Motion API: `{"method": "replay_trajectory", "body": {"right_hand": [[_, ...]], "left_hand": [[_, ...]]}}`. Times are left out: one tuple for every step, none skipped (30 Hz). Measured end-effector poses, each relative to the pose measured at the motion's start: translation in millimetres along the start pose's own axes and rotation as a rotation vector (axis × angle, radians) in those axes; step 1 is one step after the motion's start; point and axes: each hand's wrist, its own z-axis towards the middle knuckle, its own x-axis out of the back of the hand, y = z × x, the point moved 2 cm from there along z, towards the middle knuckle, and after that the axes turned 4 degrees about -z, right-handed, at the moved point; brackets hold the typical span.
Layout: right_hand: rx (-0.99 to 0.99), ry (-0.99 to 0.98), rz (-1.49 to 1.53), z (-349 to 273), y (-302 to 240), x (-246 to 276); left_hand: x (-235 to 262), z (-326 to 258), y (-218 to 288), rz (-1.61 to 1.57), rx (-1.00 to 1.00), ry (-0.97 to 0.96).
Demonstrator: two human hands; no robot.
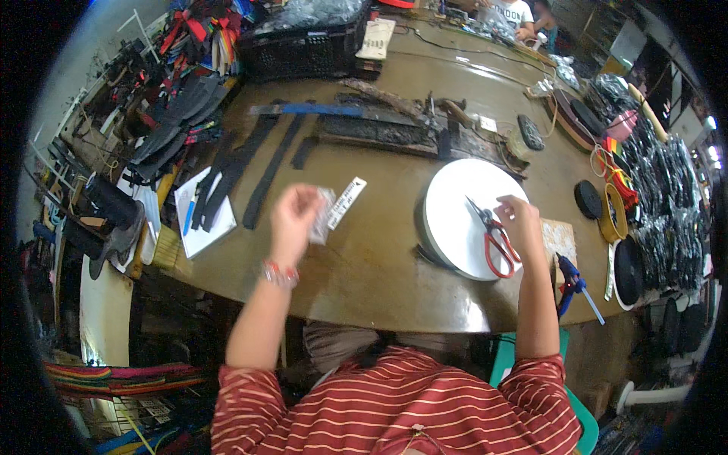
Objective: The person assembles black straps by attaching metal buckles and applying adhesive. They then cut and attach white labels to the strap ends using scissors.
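Left hand (294,220) pinching a blurred clear packet (324,215) mid-table (364,265); right hand (520,224) closed on red scissors (497,244) over white disc (455,220), near front edge.

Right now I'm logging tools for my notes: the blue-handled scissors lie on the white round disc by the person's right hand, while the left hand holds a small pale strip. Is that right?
Not quite: the scissors have red handles, not blue, as the head view shows. The rest holds: they lie on the white round disc by the right hand, and the left hand holds a small pale strip.
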Motion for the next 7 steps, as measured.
{"method": "replay_trajectory", "body": {"right_hand": [[-0.024, -0.023, -0.01, -17, 3, 4], [-0.071, -0.042, -0.017, -32, 7, 6], [-0.117, -0.05, -0.011, -45, 11, 7], [-0.08, -0.074, -0.008, -53, 14, 5], [-0.075, -0.055, -0.028, -59, 15, 0], [-0.033, 0.029, -0.083, -63, 14, -4], [-0.039, 0.098, -0.148, -65, 14, -8]], "left_hand": [[3, 22, 1, 0.065, -0.087, -0.025], [2, 44, -1, 0.265, 0.025, -0.029], [-2, 56, -5, 0.435, 0.097, -0.055], [-8, 55, -7, 0.74, -0.069, -0.058], [-17, 56, -8, 1.06, -0.189, -0.067], [-30, 46, -8, 1.065, -0.457, 0.026], [-38, 55, -3, 1.056, -0.515, 0.021]]}}
